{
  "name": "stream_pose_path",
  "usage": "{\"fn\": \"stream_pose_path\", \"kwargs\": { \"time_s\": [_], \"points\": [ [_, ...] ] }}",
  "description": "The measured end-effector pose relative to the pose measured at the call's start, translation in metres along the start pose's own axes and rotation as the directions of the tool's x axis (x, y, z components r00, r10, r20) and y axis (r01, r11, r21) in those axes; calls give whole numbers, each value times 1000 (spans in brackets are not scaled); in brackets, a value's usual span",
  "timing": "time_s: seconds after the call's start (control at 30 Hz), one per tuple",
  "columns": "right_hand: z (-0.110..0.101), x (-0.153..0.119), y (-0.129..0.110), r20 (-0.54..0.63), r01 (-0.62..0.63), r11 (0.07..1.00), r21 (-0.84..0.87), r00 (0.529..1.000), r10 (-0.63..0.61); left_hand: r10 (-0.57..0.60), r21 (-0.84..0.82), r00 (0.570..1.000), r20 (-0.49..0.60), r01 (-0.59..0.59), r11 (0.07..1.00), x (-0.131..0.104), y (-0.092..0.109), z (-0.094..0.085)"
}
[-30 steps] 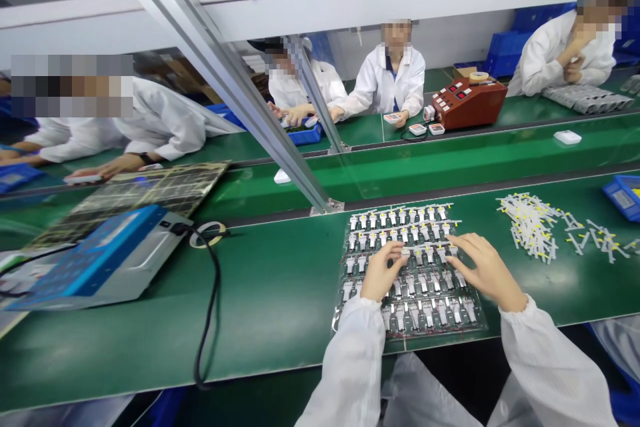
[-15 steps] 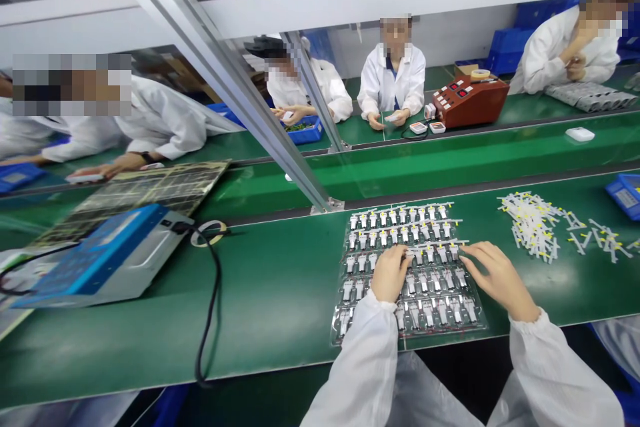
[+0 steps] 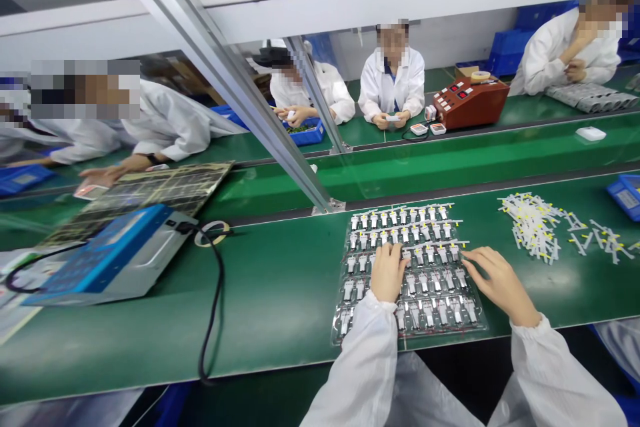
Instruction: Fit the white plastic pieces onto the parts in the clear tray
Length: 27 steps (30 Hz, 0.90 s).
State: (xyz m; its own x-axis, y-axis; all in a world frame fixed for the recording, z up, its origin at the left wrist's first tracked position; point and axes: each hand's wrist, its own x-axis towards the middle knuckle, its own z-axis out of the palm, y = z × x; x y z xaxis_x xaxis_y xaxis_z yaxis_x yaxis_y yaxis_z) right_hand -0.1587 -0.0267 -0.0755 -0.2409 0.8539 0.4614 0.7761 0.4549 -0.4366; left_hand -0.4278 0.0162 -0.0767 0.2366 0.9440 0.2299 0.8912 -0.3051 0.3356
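Note:
A clear plastic tray [image 3: 336,333] lies in front of me, filled with rows of small white-and-silver parts. White strips with yellow marks lie across the parts in its upper rows. My left hand [image 3: 387,275] rests over the middle of the third row, fingers bent downward and thumb apart from them; it covers some parts. At the right end of that row, my right hand [image 3: 496,281] hovers by the tray's edge, thumb and forefinger slightly apart, with nothing visible between them.
A pile of white strips [image 3: 534,227] lies right of the tray, near a blue bin [image 3: 627,197]. Left stands a blue-and-grey machine [image 3: 117,257] with a black cable [image 3: 216,307] and a tape roll [image 3: 211,233]. A metal post [image 3: 250,100] rises behind. Co-workers sit across the green belt.
My left fingers have shifted slightly left along the row, uncovering a part beside the thumb. My right hand stays nearly in place. A white case on the belt has moved right.

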Motion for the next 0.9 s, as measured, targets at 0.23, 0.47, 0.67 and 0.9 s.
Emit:
{"fn": "stream_pose_path", "kwargs": {
  "time_s": [0.23,0.47,0.67,0.9],
  "points": [
    [2,-8,9,-33,-33,999,18,999,33,-35,-4,999,-6,35,999,-5,-24,-18],
    [2,-12,10,-32,-29,999,32,999,30,-58,38,995,84,55,998,-3,-22,-15],
    [-1,-19,17,-62,-71,997,-1,996,71,-54,113,990,130,39,993,-4,-21,-17],
    [-14,-37,65,-391,-337,916,-216,890,235,-24,147,988,149,2,989,-4,-21,-16]
  ]
}}
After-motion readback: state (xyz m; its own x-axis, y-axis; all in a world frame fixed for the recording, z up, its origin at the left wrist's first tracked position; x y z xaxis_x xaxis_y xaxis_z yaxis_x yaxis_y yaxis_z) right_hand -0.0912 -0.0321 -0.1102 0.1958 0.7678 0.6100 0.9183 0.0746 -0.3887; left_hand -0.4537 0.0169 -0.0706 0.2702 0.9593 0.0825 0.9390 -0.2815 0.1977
